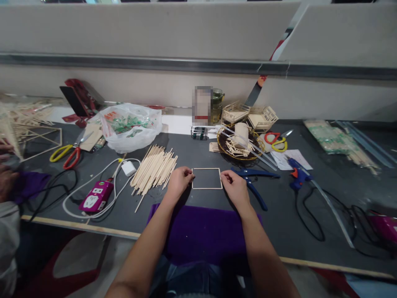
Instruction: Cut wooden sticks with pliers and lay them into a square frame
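Note:
Between my two hands is a small rectangular frame of thin wooden sticks (207, 188), just beyond a purple cloth (204, 231). My left hand (181, 182) pinches its left side, fingers closed. On the opposite side, my right hand (236, 188) pinches the right edge with thumb and fingertips. A loose pile of wooden sticks (155, 167) lies to the left of my left hand. Blue pliers (252, 182) rest right behind my right hand, and a blue glue gun (299, 174) lies farther right with its cable.
A round basket (238, 155) holds short sticks and a roll. Scissors lie at right (277, 141) and left (72, 153). A white plastic bag (130, 128), a pink power box (96, 196) with white cable, and wooden trays (262, 118) surround the area. Another person's hand (6, 180) is at left.

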The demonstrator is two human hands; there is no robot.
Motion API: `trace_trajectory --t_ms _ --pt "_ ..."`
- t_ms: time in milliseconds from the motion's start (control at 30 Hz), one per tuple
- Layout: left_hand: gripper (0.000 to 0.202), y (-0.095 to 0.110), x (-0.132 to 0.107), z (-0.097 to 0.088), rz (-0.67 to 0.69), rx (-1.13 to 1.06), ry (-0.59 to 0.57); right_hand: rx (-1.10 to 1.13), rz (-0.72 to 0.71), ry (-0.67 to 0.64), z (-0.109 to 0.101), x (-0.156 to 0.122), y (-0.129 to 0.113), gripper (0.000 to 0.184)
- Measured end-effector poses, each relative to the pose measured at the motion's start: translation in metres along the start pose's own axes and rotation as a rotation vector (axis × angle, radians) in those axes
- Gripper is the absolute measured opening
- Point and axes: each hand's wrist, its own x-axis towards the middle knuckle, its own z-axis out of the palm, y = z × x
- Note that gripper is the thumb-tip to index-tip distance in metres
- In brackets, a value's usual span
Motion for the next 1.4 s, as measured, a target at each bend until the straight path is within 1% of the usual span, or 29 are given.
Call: trace_trajectory --t_ms 467,867,1133,1400 --pt "0.005 -0.0036 0.0011 0.0013 0.042 0.076 0.018 -0.006 0.007 -0.002 -0.0006 0.0011 -0.0011 0.028" --pt "0.005 -0.0017 0.0002 0.0016 0.043 0.071 0.017 -0.020 0.002 -0.003 -0.0012 0.0007 -0.0015 0.028" --pt "0.007 -0.0046 0.0014 0.0023 0.058 0.055 0.022 -0.023 0.002 0.007 -0.0012 0.0008 -0.0002 0.028" --pt "0.007 -0.0048 0.0014 0.0030 0.031 0.026 0.017 -0.011 0.007 0.029 -0.0026 0.0015 -0.0011 0.028"
